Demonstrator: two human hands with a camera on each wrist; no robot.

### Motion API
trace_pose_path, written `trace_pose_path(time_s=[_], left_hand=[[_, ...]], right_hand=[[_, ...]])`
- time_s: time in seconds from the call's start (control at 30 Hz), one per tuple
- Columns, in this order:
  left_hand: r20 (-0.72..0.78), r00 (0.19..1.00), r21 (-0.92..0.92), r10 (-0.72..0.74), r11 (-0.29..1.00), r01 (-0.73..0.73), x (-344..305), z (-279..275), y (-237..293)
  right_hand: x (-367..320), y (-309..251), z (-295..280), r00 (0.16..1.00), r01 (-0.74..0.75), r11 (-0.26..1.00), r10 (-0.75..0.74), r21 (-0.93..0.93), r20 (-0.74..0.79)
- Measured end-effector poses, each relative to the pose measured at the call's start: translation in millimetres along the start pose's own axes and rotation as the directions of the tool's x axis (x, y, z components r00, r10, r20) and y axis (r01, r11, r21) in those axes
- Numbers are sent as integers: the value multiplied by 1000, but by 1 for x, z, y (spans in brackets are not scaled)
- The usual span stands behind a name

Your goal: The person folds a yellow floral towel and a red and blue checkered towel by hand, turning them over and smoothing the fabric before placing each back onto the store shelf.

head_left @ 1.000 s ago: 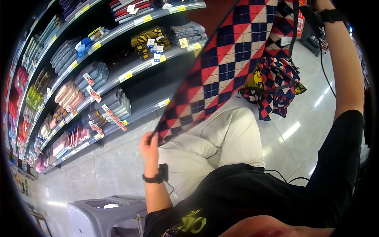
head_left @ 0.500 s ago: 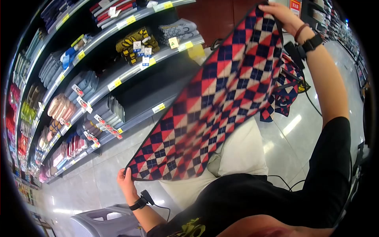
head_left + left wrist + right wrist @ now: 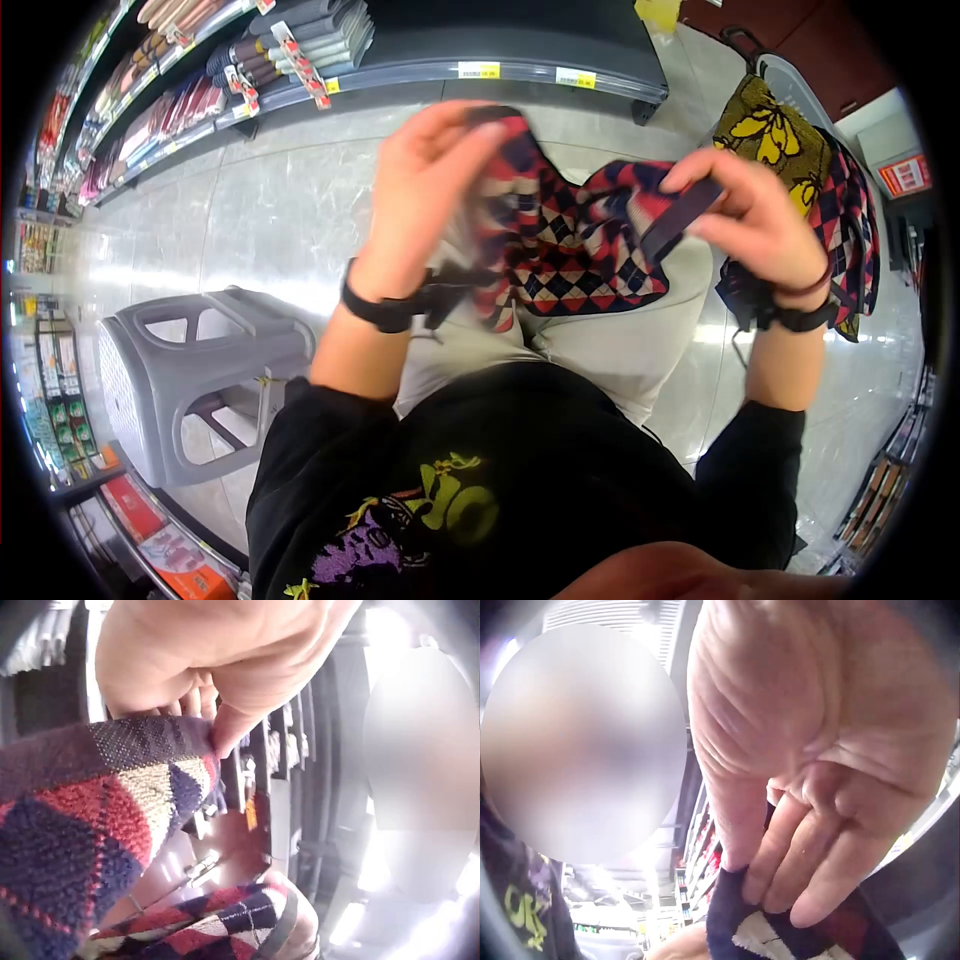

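Observation:
A towel (image 3: 585, 255) in red, navy and beige argyle with a dark border hangs in folds over the person's light trousers. My left hand (image 3: 425, 185) pinches one edge of it between thumb and fingers, and the left wrist view shows the thumb on the dark border (image 3: 127, 746). At the other side my right hand (image 3: 750, 215) holds another stretch of the edge. In the right wrist view, the thumb and fingers (image 3: 780, 855) close on the navy cloth. Between the two hands the towel sags and bunches.
A yellow-flowered cloth (image 3: 770, 135) and more argyle cloth (image 3: 850, 220) lie over a grey basket (image 3: 795, 90) at the right. A grey plastic stool (image 3: 150, 390) stands on the left. Ahead runs a low shelf (image 3: 500, 35) with folded towels (image 3: 320, 45) at its left.
The towel was stretched out diagonally between raised, widely spread hands; now both hands are lower, closer together over the lap, and it is bunched. The head view has turned downward.

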State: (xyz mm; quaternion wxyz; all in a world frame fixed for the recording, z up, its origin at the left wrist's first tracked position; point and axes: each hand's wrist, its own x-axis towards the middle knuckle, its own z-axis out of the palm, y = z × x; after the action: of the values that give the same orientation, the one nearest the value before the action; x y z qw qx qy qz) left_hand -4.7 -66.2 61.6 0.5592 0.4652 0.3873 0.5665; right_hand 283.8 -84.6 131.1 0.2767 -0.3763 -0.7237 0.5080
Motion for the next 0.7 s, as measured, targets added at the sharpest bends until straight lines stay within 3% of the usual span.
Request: trace_pose_path(time_s=[0.07, 0.13, 0.2, 0.3, 0.37, 0.43, 0.53, 0.67, 0.7], left_hand=[[21, 992, 60, 128, 990, -129, -4, 33, -11], [114, 992, 40, 55, 997, -60, -10, 49, -19], [134, 991, 35, -1, 999, -3, -17, 63, -27], [182, 983, 25, 6, 1000, -11, -21, 69, -43], [205, 977, 91, -67, 995, 50, -23, 70, -44], [203, 978, 56, -50, 998, 40, -23, 74, -54], [205, 977, 28, -55, 998, 50, -23, 77, -59], [152, 983, 3, -100, 995, 101, -23, 79, -65], [138, 985, 11, -101, 995, 100, -23, 80, -66]], right_hand=[[6, 3, 23, 979, 183, 880, -202, -438, 3], [11, 17, 44, 892, 293, 741, -440, -604, -107], [10, 29, 50, 853, 262, 747, -476, -612, -216], [15, 68, 66, 741, 303, 870, -472, -390, -478], [19, 95, 75, 666, 271, 924, -382, -269, -640], [21, 108, 81, 576, 243, 958, -269, -153, -772], [19, 102, 88, 529, 280, 956, -76, 89, -845], [19, 120, 83, 525, 366, 911, -371, -191, -766], [19, 121, 83, 523, 378, 906, -378, -190, -764]])
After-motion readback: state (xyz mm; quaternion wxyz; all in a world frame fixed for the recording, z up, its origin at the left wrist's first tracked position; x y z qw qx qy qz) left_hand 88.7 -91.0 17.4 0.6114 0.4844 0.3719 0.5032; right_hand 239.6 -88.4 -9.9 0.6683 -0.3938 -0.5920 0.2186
